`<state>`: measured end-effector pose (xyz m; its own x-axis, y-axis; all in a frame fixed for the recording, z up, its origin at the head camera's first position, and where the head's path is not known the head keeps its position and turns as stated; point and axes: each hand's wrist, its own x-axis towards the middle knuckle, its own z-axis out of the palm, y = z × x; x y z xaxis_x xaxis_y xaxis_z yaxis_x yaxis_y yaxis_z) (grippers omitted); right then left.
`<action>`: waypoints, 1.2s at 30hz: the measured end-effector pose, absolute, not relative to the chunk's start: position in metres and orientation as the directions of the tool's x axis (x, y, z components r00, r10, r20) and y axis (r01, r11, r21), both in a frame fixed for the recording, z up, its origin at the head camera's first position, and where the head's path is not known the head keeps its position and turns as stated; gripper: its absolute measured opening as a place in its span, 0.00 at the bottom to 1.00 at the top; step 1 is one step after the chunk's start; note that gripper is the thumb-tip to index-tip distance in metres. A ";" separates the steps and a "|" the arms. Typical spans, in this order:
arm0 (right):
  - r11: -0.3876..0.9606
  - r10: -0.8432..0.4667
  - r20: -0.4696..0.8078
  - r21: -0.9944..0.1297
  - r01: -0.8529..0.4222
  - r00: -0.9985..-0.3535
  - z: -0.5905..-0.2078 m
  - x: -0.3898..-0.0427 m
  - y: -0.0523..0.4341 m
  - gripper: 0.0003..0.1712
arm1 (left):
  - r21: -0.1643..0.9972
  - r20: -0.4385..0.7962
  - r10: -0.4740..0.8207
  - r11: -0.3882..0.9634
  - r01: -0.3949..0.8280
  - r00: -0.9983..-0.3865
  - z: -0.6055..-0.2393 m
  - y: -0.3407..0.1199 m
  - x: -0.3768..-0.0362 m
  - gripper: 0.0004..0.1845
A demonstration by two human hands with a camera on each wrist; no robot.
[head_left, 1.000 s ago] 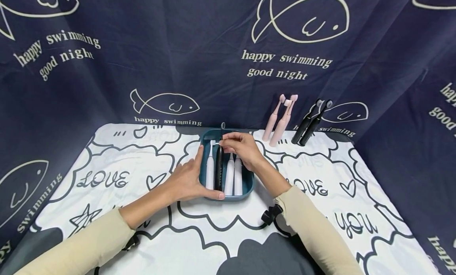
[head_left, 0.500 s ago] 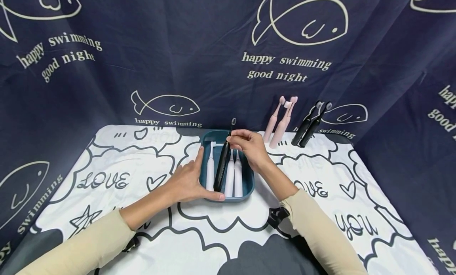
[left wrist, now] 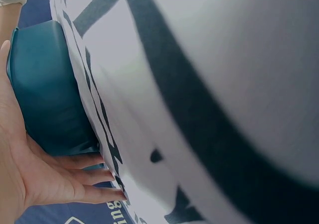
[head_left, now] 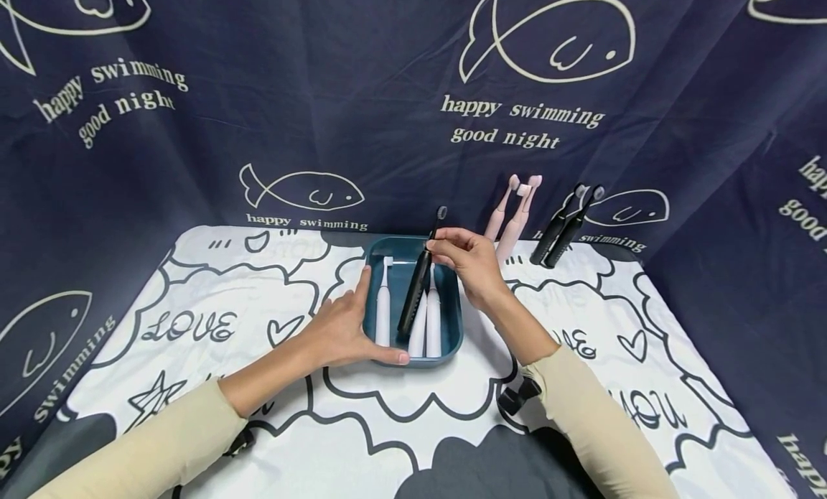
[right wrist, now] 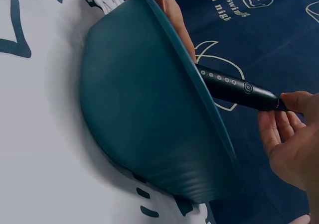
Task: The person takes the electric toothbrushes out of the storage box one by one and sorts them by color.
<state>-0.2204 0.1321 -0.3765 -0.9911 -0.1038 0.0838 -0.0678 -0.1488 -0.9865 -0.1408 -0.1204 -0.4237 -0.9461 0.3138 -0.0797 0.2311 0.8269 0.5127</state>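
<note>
My right hand (head_left: 470, 258) pinches black toothbrush (head_left: 416, 287) by its neck, tilted toward 1 o'clock, base inside teal tray (head_left: 452, 341). My left hand (head_left: 342, 327), fingers straight, braces tray's 8 o'clock corner; white toothbrushes (head_left: 382, 305) lie within

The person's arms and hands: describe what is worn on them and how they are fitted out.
Both arms wear long, plain cream sleeves, the left sleeve and the right sleeve, pushed back so the forearms are bare. A black strapped device sits under the right forearm, another black strap by the left. The left hand and right hand are bare: no gloves, and no rings that show.
</note>
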 end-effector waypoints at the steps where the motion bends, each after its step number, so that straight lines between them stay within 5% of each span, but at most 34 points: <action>1: -0.147 -0.103 0.090 -0.986 -0.074 -0.991 -0.376 -0.220 0.133 0.08 | 0.512 -0.079 0.315 0.827 0.232 -0.946 -0.424 -0.120 -0.141 0.95; 36: -0.207 -0.035 0.155 -0.968 -0.145 -0.987 -0.356 -0.210 0.169 0.10 | 0.511 -0.067 0.305 0.828 0.229 -0.950 -0.423 -0.119 -0.141 0.96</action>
<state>-0.2103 0.1695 -0.3559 -0.9872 -0.0353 0.1555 -0.1450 -0.2072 -0.9675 -0.1407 -0.1185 -0.4234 -0.9502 0.3045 -0.0669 0.2294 0.8282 0.5113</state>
